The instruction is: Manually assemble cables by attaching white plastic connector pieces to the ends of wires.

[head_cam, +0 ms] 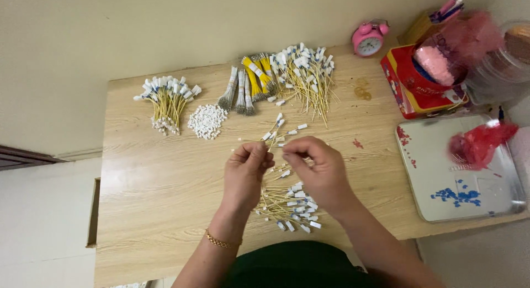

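Yellow wire (259, 140) sits between your hands above the surface (154, 194), near its middle. Your left hand (245, 169) pinches it with closed fingers (258, 151); your right hand (317, 169) pinches at its end, fingers closed too. I judge you are fitting a white cap; next needs careful aligning. Finished wires (290, 208) lie just below.

Both hands (287, 169) on yellow wire (259, 140)
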